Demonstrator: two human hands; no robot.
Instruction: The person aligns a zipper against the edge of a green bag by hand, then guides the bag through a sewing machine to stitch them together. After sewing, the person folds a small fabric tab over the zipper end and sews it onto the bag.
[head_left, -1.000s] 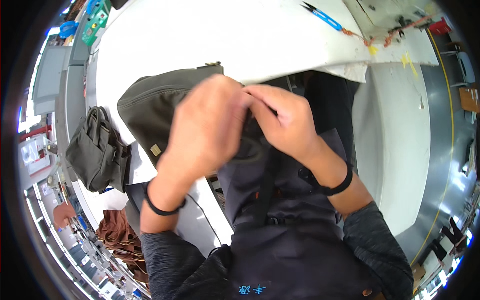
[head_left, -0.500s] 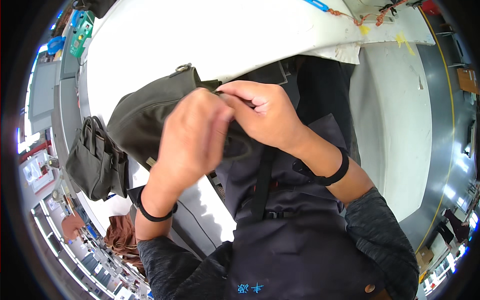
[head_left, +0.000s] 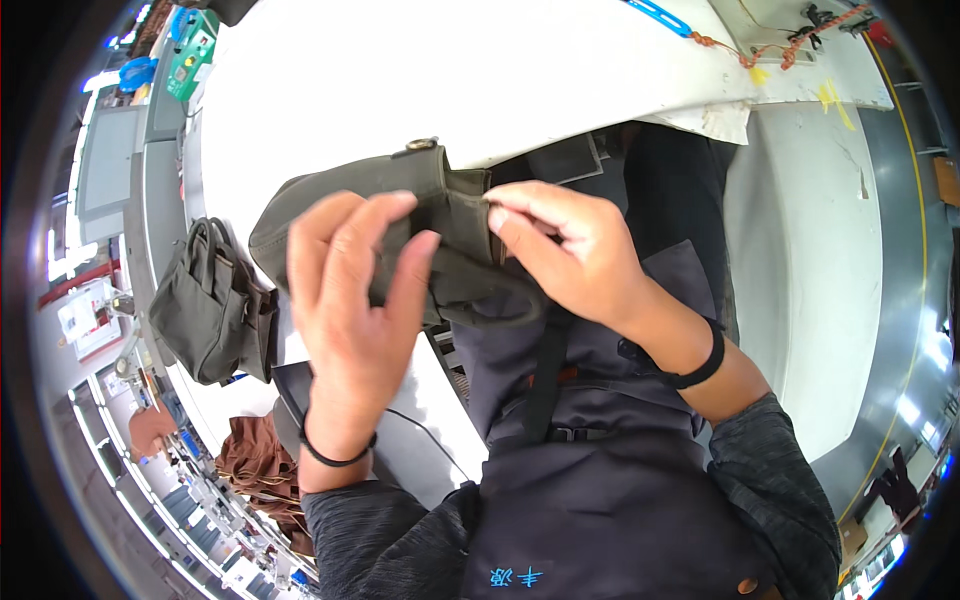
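Note:
An olive-green fabric bag lies across the table edge and my lap, with a metal ring on its top. My right hand pinches the folded edge at the bag's right end between thumb and index finger. Over the bag's front, my left hand has its fingers spread and slightly bent, holding nothing. Below the right hand, a looped part of the bag hangs over my dark apron.
A second olive bag sits at left, above brown fabric pieces. The white table carries blue thread snips with orange cord at back right. A green device stands at back left. A grey aisle with a yellow line runs along the right.
My left hand was closed and blurred beside the right hand's fingertips; now it has moved away leftward and opened, uncovering more of the bag. My right hand keeps its pinch.

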